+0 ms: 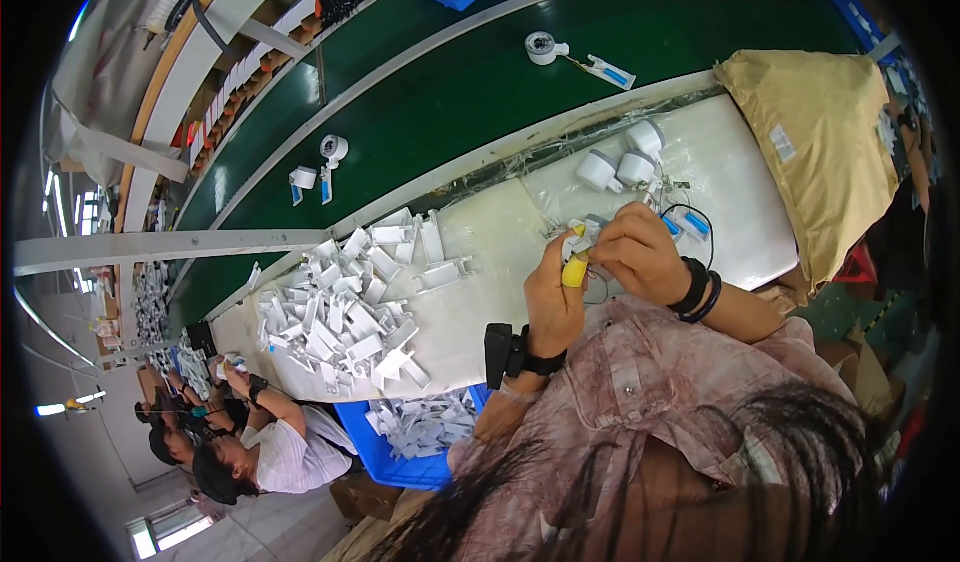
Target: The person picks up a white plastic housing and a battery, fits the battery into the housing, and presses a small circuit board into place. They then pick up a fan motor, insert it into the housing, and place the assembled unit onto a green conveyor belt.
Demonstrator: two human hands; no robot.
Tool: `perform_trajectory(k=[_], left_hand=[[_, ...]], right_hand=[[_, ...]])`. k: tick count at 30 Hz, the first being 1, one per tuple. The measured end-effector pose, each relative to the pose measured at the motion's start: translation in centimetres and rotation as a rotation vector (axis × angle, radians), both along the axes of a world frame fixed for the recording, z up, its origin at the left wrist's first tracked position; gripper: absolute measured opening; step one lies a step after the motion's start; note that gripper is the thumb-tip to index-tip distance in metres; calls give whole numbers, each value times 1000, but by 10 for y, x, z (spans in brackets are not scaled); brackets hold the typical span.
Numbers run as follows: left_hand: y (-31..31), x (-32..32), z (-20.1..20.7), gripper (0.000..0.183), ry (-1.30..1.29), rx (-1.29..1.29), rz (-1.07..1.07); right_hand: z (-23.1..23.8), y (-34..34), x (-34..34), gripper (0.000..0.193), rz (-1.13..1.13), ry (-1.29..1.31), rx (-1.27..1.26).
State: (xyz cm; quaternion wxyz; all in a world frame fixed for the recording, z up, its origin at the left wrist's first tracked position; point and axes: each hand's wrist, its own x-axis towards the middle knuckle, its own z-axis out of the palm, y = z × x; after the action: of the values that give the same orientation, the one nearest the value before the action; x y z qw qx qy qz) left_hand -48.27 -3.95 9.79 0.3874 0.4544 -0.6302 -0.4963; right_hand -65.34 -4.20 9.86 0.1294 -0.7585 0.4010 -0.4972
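Observation:
Over the near edge of the pale worktable [480, 337], my two hands meet at a small whitish part [579, 245], mostly covered by fingers. My left hand [553, 297] pinches it, with yellow wrapping on its fingertips. From the right, my right hand [642, 254] has its fingers closed against the same part; whether it grips the part or a thin wire there is too small to tell. Just beyond the hands lie several round white housings [598, 170]. A black cable [690, 207] and blue-and-white strips [692, 225] are beside my right hand.
A heap of white plastic brackets [345, 312] covers the table's left part. Below it stands a blue bin [400, 472] of similar pieces. Beyond runs a green conveyor belt [440, 102] carrying wired units [541, 49]. Brown paper [825, 152] drapes the right end. Co-workers [285, 447] are at left.

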Motion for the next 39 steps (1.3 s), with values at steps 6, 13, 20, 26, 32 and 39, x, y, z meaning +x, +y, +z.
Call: perform_trajectory(k=[6, 13, 20, 26, 32, 39], left_hand=[[-5, 0, -4, 29, 94, 124, 8], [-28, 14, -21, 43, 423, 444, -85], [-67, 37, -40, 51, 389, 435, -38], [-155, 68, -74, 49, 289, 428, 91], [-254, 93, -106, 37, 203, 344, 161], [-334, 159, -173, 44, -631, -366, 606]], right_hand=[[-4, -1, 6, 17, -64, 1, 26], [-13, -16, -10, 13, 8, -53, 246], [-15, -43, -41, 10, -22, -69, 392], [-33, -114, -83, 8, -16, 68, 391], [-90, -214, -101, 19, -157, 479, 225], [-144, -313, -72, 17, 48, 910, -245]])
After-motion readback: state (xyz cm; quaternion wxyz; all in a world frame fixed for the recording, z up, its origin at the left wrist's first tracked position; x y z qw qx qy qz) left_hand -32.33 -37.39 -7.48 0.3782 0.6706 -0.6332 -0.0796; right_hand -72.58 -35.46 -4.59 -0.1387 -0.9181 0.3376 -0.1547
